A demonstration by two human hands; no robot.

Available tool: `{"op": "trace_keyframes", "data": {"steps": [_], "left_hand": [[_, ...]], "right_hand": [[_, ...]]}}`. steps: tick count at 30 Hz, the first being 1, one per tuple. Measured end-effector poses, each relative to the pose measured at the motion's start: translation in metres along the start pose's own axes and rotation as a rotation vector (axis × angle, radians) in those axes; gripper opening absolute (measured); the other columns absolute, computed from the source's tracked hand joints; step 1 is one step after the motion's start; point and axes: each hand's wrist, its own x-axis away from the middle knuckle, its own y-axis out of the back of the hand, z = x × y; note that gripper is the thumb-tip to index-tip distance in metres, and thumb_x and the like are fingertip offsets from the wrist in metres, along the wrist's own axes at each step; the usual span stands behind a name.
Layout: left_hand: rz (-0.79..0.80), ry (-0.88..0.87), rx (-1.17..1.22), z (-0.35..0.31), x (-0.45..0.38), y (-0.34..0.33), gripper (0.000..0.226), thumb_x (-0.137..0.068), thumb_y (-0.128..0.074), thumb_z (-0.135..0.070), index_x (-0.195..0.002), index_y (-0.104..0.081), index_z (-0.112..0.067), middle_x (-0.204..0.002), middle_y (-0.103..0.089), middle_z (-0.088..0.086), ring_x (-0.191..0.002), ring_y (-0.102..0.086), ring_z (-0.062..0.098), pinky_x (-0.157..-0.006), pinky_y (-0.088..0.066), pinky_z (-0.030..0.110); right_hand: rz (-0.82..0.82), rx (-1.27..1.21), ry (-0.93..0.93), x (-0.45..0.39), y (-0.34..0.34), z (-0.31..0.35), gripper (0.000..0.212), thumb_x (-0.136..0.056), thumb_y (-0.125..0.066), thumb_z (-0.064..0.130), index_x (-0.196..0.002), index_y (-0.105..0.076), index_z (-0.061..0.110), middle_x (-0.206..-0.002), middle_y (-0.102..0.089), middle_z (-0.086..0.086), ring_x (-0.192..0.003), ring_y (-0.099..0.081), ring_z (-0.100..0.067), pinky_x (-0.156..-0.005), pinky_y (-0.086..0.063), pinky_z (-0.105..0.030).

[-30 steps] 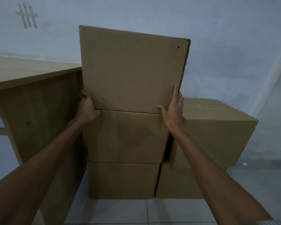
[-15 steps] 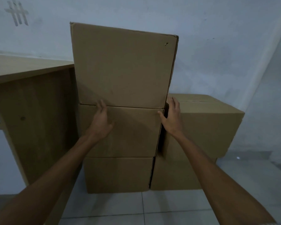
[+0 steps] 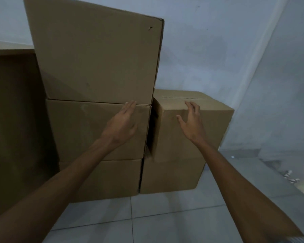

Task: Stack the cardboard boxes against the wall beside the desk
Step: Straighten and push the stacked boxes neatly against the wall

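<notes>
Three brown cardboard boxes stand stacked beside the desk [image 3: 14,106]: a tall top box [image 3: 98,55], a middle box [image 3: 81,128] and a bottom box [image 3: 112,178]. To the right, an upper box [image 3: 212,123] sits skewed on a lower box [image 3: 172,174], all against the pale wall [image 3: 209,50]. My left hand [image 3: 121,125] lies flat and open on the middle box's front, fingertips at the seam under the top box. My right hand [image 3: 191,123] is open, fingers spread, over the front top edge of the right upper box.
The wooden desk's side panel fills the left. Pale floor tiles [image 3: 165,216] lie in front of the boxes. A wall corner runs down at the right, with small bits of debris [image 3: 288,174] on the floor near it.
Both hands have left the tall top box. My left hand slid right across the middle box's front; my right hand moved onto the right-hand upper box. The view has come closer.
</notes>
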Motion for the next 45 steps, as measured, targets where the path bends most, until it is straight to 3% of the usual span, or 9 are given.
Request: {"op": "trace_keyframes", "data": {"steps": [11,16,22,25,28,33,39,45], "left_hand": [[-0.023,-0.083,-0.028,-0.083,-0.057,-0.046,0.064,-0.088,-0.063,-0.036,-0.143,-0.04,-0.013,-0.146,-0.046,0.006,-0.136,-0.042,0.023,-0.11,-0.037,0.036],[0.019,-0.065,-0.046,-0.114,-0.091,-0.071,0.062,-0.095,-0.054,-0.044,-0.145,-0.038,-0.011,-0.148,-0.044,0.008,-0.136,-0.04,0.024,-0.113,-0.032,0.037],[0.108,-0.055,-0.139,-0.126,-0.122,-0.106,0.077,-0.089,-0.059,-0.05,-0.147,-0.033,-0.008,-0.15,-0.041,0.014,-0.139,-0.037,0.029,-0.116,-0.03,0.042],[0.142,-0.017,-0.202,-0.125,-0.134,-0.121,0.085,-0.087,-0.058,-0.056,-0.15,-0.026,-0.008,-0.154,-0.034,0.015,-0.143,-0.03,0.03,-0.118,-0.026,0.045],[0.17,0.019,-0.211,-0.119,-0.143,-0.134,0.092,-0.085,-0.057,-0.062,-0.151,-0.023,-0.008,-0.156,-0.03,0.014,-0.144,-0.029,0.029,-0.118,-0.025,0.043],[0.184,0.005,-0.338,-0.106,-0.146,-0.145,0.09,-0.081,-0.06,-0.064,-0.151,-0.028,-0.017,-0.157,-0.032,0.006,-0.145,-0.029,0.024,-0.118,-0.024,0.041],[0.146,-0.005,-0.317,-0.086,-0.146,-0.143,0.085,-0.076,-0.063,-0.067,-0.146,-0.041,-0.023,-0.151,-0.044,0.002,-0.138,-0.041,0.025,-0.113,-0.034,0.043],[0.123,-0.007,-0.298,-0.079,-0.142,-0.138,0.083,-0.075,-0.066,-0.064,-0.143,-0.044,-0.022,-0.148,-0.047,0.003,-0.135,-0.045,0.025,-0.11,-0.037,0.044]], "right_hand": [[0.027,0.061,0.01,-0.007,0.059,-0.077,0.061,-0.097,-0.056,0.039,-0.147,-0.036,0.011,-0.154,-0.027,-0.01,-0.139,-0.037,-0.027,-0.11,-0.034,-0.035],[0.077,0.081,0.008,-0.032,0.084,-0.113,0.068,-0.094,-0.056,0.05,-0.148,-0.036,0.014,-0.156,-0.025,-0.008,-0.142,-0.032,-0.025,-0.11,-0.033,-0.038],[0.125,0.185,0.025,-0.063,0.092,-0.16,0.085,-0.085,-0.049,0.073,-0.148,-0.034,0.018,-0.158,-0.025,-0.005,-0.146,-0.024,-0.025,-0.118,-0.027,-0.05],[0.176,0.23,0.032,-0.075,0.088,-0.181,0.092,-0.083,-0.043,0.079,-0.151,-0.03,0.02,-0.163,-0.02,-0.003,-0.151,-0.011,-0.022,-0.121,-0.019,-0.049],[0.212,0.258,0.045,-0.088,0.082,-0.195,0.097,-0.08,-0.042,0.083,-0.153,-0.027,0.022,-0.163,-0.018,-0.001,-0.152,-0.009,-0.021,-0.121,-0.016,-0.046],[0.222,0.26,0.043,-0.098,0.067,-0.212,0.097,-0.078,-0.042,0.085,-0.151,-0.032,0.022,-0.161,-0.023,-0.001,-0.149,-0.018,-0.023,-0.121,-0.019,-0.047],[0.097,0.262,0.128,-0.096,0.05,-0.212,0.089,-0.078,-0.046,0.084,-0.14,-0.048,0.02,-0.144,-0.049,-0.001,-0.134,-0.041,-0.02,-0.118,-0.022,-0.04],[0.045,0.237,0.123,-0.092,0.042,-0.203,0.086,-0.076,-0.047,0.085,-0.135,-0.051,0.023,-0.138,-0.054,0.0,-0.129,-0.044,-0.022,-0.114,-0.028,-0.041]]}}
